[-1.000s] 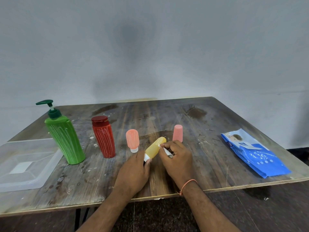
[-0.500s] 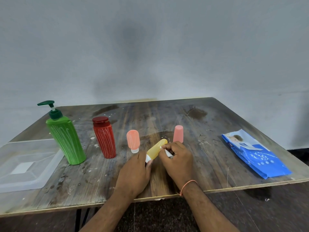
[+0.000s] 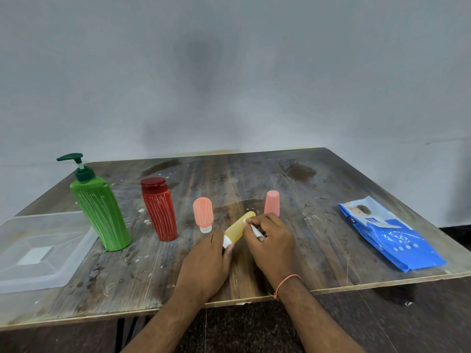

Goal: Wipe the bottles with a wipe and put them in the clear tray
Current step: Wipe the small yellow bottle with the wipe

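On the table (image 3: 331, 250), the tray (image 3: 38, 253) lies far left, with the pump bottle (image 3: 102, 212) just right of it. Three smaller bottles stand rightward; the wipes pack (image 3: 390, 233) lies far right.

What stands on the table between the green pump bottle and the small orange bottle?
In the head view, the red bottle stands upright between the green pump bottle and the small orange bottle, touching neither.

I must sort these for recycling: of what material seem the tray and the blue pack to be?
Clear tray: probably rigid plastic, glossy; the table shows through its walls. Blue wipes pack: seemingly soft plastic film, shiny, with creases and a crimped end seam.
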Demonstrator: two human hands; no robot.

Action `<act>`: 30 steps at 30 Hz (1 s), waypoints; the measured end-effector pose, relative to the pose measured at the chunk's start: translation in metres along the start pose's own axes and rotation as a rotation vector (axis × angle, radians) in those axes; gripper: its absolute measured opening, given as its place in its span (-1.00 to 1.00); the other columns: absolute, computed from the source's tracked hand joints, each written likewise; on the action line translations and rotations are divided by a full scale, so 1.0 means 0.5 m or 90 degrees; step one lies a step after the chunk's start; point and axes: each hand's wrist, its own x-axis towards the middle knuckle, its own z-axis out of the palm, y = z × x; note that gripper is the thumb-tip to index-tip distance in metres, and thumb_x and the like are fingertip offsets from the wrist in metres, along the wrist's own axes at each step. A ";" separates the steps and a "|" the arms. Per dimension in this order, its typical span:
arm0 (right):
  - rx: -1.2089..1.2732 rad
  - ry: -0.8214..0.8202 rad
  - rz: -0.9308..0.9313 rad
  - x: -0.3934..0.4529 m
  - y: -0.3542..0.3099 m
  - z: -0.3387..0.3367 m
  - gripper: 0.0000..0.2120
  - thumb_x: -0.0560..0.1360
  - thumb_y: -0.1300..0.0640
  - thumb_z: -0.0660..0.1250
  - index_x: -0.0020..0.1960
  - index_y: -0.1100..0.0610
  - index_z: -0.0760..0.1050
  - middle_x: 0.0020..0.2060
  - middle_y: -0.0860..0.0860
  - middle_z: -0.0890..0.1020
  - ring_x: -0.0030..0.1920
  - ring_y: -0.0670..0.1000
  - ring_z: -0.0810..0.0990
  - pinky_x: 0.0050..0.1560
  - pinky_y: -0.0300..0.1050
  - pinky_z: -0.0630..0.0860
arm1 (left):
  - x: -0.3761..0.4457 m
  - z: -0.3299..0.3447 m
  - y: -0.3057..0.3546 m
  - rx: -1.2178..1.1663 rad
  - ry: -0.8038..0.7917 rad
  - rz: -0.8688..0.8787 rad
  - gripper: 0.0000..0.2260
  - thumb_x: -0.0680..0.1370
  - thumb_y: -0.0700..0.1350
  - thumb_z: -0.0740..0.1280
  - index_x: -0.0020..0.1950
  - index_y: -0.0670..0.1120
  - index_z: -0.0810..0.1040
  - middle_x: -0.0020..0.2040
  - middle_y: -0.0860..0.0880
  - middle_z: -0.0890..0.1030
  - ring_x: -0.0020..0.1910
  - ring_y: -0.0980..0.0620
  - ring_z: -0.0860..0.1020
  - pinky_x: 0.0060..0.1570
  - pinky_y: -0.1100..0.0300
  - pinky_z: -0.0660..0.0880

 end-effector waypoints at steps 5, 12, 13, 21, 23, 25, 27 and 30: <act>-0.026 -0.012 0.013 -0.004 -0.003 -0.001 -0.97 0.53 0.09 0.50 -0.03 0.01 0.68 -0.09 -0.21 0.60 -0.11 -0.13 0.60 -0.11 -0.26 0.59 | 0.001 -0.002 0.003 -0.001 0.001 0.009 -0.75 0.72 0.17 0.10 0.29 0.09 0.41 0.06 0.10 0.57 -0.07 0.11 0.52 -0.07 0.16 0.52; -0.005 -0.031 -0.023 -0.003 -0.006 -0.004 -0.96 0.54 0.12 0.50 -0.03 0.01 0.70 -0.05 -0.23 0.60 -0.06 -0.13 0.62 -0.07 -0.29 0.57 | -0.001 -0.004 0.005 -0.009 0.004 0.005 -0.78 0.71 0.18 0.13 0.25 0.11 0.41 0.03 0.12 0.56 -0.11 0.13 0.51 -0.11 0.17 0.53; -0.006 -0.035 -0.023 -0.003 -0.006 -0.004 -0.96 0.53 0.13 0.51 -0.05 0.01 0.70 -0.05 -0.23 0.60 -0.06 -0.14 0.62 -0.07 -0.31 0.56 | -0.001 -0.004 0.005 -0.006 0.005 0.006 -0.78 0.71 0.17 0.14 0.26 0.11 0.41 0.04 0.12 0.56 -0.10 0.12 0.51 -0.12 0.18 0.52; -0.005 -0.022 0.018 0.000 -0.002 -0.003 -0.97 0.55 0.10 0.49 -0.02 -0.01 0.70 -0.05 -0.24 0.59 -0.07 -0.15 0.62 -0.07 -0.22 0.61 | -0.001 -0.005 0.009 0.007 0.004 -0.001 -0.74 0.72 0.18 0.14 0.32 0.10 0.41 0.08 0.11 0.55 -0.08 0.12 0.52 -0.12 0.21 0.50; 0.002 -0.062 -0.012 -0.003 -0.008 -0.006 -0.98 0.53 0.08 0.50 -0.06 -0.02 0.70 -0.07 -0.24 0.60 -0.09 -0.14 0.63 -0.12 -0.24 0.58 | -0.001 -0.004 0.006 0.012 0.006 -0.001 -0.77 0.72 0.15 0.14 0.30 0.10 0.41 0.07 0.10 0.56 -0.09 0.12 0.52 -0.16 0.23 0.45; 0.008 -0.088 -0.025 -0.006 -0.012 -0.006 -0.99 0.52 0.06 0.51 -0.08 -0.03 0.71 -0.08 -0.24 0.61 -0.09 -0.12 0.64 -0.14 -0.24 0.57 | -0.001 -0.003 0.005 0.009 0.007 -0.003 -0.79 0.72 0.14 0.14 0.29 0.10 0.41 0.08 0.10 0.56 -0.08 0.12 0.52 -0.15 0.22 0.45; 0.012 -0.072 -0.009 -0.005 -0.011 -0.003 -0.99 0.52 0.08 0.51 -0.08 -0.02 0.71 -0.08 -0.23 0.61 -0.08 -0.13 0.63 -0.13 -0.25 0.57 | 0.000 -0.002 0.004 0.005 0.008 -0.005 -0.77 0.72 0.16 0.14 0.30 0.10 0.41 0.08 0.11 0.56 -0.08 0.13 0.53 -0.11 0.20 0.51; 0.015 -0.013 0.038 0.001 -0.003 0.000 -0.95 0.54 0.13 0.49 -0.04 0.00 0.71 -0.06 -0.21 0.60 -0.07 -0.14 0.62 -0.09 -0.20 0.61 | 0.000 -0.002 0.007 0.010 0.013 -0.001 -0.73 0.71 0.19 0.13 0.31 0.10 0.42 0.06 0.12 0.56 -0.10 0.13 0.52 -0.14 0.20 0.51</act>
